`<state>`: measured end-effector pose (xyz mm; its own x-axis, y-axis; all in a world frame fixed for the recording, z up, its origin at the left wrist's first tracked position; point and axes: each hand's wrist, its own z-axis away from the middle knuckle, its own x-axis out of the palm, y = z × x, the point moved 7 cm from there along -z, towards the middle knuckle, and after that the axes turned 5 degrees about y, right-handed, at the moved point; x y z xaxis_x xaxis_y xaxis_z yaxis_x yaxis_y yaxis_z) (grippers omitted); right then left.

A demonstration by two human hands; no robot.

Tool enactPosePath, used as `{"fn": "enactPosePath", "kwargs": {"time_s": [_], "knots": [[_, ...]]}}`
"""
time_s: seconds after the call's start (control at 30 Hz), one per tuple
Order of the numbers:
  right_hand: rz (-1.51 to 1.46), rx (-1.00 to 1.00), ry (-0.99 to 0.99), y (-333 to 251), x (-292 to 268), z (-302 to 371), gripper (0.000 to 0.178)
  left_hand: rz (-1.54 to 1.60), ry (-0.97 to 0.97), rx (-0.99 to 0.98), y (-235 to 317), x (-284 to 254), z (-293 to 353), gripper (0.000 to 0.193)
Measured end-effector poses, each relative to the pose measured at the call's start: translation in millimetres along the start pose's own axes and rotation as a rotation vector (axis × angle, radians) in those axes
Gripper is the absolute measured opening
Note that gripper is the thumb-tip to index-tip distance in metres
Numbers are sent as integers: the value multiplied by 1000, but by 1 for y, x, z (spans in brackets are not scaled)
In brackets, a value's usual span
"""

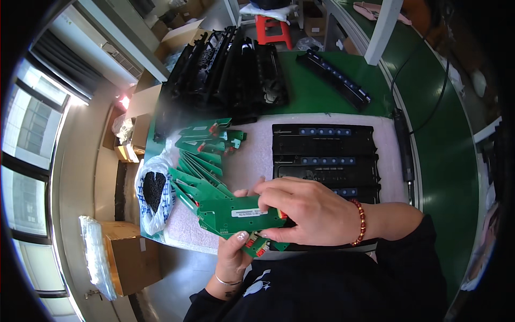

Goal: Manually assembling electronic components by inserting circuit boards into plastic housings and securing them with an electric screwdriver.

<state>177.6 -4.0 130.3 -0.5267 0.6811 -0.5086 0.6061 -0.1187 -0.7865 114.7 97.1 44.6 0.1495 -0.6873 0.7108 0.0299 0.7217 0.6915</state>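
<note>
My left hand (pixel 234 251) holds a green circuit board (pixel 222 208) from below, with its thumb at the near edge. A second green board with red and white connectors (pixel 257 246) shows beneath it, partly covered. My right hand (pixel 314 212) has its thumb and fingers closed on the right end of the upper board, beside a white label. Beyond the left end of that board, several more green boards (pixel 199 167) lie fanned out on a pale foam mat (pixel 249 145). To the right, black plastic housings (pixel 324 146) with blue round parts lie in rows, the nearest hidden behind my right hand and forearm.
An open plastic bag of small black parts (pixel 154 190) sits at the mat's left. A corded electric screwdriver (pixel 403 147) lies along the right edge. Black housings (pixel 225 70) are piled at the back, with another single one (pixel 335 79) on the green table (pixel 306 102).
</note>
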Motion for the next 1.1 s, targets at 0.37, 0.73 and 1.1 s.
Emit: {"fn": "enactPosePath", "kwargs": {"time_s": [0.37,0.73,1.1], "knots": [[293,110,207,81,-100,51,37,143,-150,-227,-53,16,-30,67],[342,218,142,158,-104,49,40,221,-139,-119,-45,16,-80,78],[449,135,217,159,-117,49,34,299,-93,-167,-50,5,-82,88]]}}
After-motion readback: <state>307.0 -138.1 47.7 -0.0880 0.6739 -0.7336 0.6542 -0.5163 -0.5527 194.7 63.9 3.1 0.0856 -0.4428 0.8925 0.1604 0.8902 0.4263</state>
